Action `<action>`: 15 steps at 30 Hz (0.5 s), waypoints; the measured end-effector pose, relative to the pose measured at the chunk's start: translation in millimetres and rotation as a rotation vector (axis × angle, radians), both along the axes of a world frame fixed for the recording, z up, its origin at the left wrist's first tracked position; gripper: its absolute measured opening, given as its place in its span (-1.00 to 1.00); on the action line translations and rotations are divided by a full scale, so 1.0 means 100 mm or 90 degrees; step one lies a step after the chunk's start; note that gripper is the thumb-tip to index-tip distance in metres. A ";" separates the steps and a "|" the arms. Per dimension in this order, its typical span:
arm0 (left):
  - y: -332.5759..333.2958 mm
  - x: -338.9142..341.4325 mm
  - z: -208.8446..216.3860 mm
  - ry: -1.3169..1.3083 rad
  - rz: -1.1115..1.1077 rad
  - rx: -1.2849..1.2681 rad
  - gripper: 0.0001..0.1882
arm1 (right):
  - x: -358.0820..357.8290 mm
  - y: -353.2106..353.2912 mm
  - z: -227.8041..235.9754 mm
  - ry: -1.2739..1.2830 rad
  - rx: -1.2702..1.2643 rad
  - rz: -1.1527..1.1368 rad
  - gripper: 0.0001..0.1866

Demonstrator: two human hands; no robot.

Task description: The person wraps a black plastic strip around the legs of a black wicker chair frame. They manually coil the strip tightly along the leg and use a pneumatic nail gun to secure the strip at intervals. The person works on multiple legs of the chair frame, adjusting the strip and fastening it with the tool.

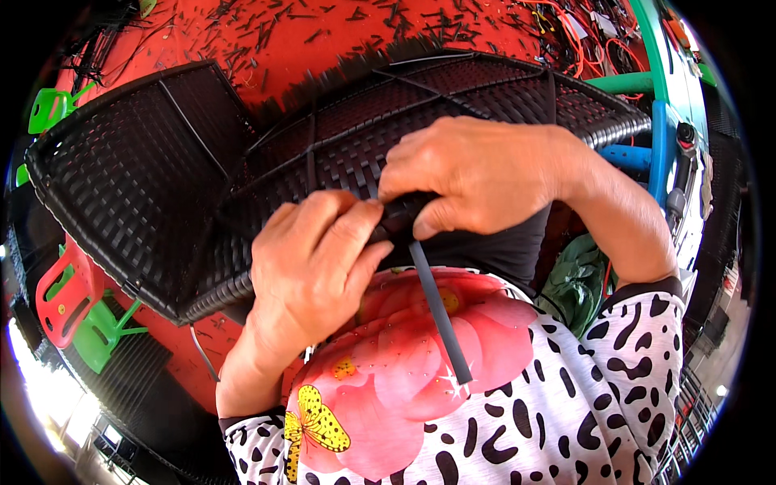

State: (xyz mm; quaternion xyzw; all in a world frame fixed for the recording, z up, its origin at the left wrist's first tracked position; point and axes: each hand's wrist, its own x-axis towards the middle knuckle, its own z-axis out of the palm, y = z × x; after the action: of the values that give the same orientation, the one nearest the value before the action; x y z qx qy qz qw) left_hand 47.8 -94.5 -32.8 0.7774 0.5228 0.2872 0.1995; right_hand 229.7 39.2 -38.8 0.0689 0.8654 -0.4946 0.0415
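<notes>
A large black woven wicker frame (145, 178) lies across my lap, its near rim under both hands. My left hand (311, 259) clamps the near rim of the weave with fingers curled. Just to its right, my right hand (477, 174) pinches a dark flat rattan strip (440, 311) where it meets the rim. The loose end of the strip hangs down toward my flowered top. Both hands touch at the rim, and the spot where the strip enters the weave is hidden beneath the fingers.
Red floor (267, 40) behind the frame is littered with several short black strip offcuts. Red and green plastic stools (77, 303) stand at the left. A blue and green metal stand (659, 121) and tangled orange wires sit at the right. A green bag (578, 283) lies by my right elbow.
</notes>
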 end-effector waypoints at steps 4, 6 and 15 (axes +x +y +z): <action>0.00 0.00 0.01 0.006 0.018 -0.040 -0.63 | -0.04 0.06 0.04 -0.117 -0.110 0.027 -0.65; -0.02 0.01 0.00 -0.008 0.024 -0.044 -0.64 | -0.05 0.06 0.06 -0.092 -0.138 0.029 -0.68; -0.06 0.04 0.00 -0.024 0.020 -0.029 -0.66 | -0.03 0.04 0.10 -0.137 -0.189 0.002 -0.71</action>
State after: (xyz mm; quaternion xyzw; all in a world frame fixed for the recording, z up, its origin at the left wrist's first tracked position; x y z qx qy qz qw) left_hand 52.2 -100.4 -32.7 0.7585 0.5378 0.2929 0.2228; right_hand 226.6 43.1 -28.4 0.1131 0.7737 -0.6064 0.1444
